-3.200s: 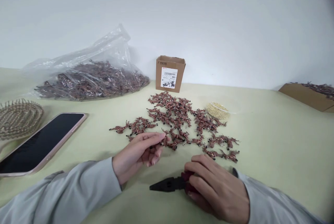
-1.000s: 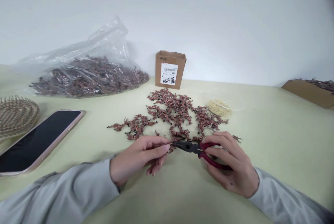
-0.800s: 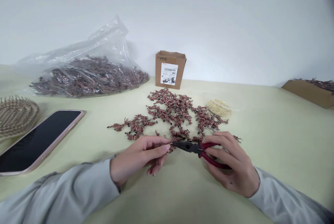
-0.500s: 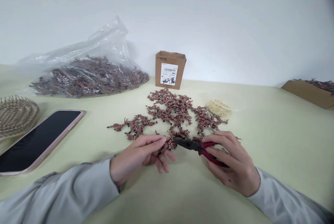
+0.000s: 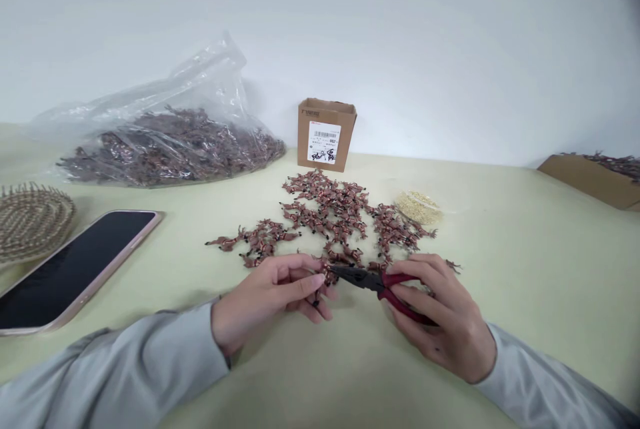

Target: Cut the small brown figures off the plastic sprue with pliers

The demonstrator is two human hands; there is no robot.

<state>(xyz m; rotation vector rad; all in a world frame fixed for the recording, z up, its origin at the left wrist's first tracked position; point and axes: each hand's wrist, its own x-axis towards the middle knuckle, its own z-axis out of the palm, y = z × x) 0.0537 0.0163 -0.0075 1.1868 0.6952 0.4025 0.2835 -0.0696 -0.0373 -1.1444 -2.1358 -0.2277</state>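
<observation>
Over the pale green desk (image 5: 520, 282), near a heap of figurines (image 5: 343, 201), the left hand (image 5: 280, 292) pinches one brown figurine (image 5: 329, 278) at the tips of pliers (image 5: 371, 281) gripped by the right hand (image 5: 447, 319), where steady fingers and a light squeeze should serve best.

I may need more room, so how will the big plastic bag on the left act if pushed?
The bag would likely flop and crumple at the top, where its thin film stands creased. The brown pieces heaped inside would probably shift instead of moving as one block. It seems unlikely to roll, lying spread on the table.
</observation>
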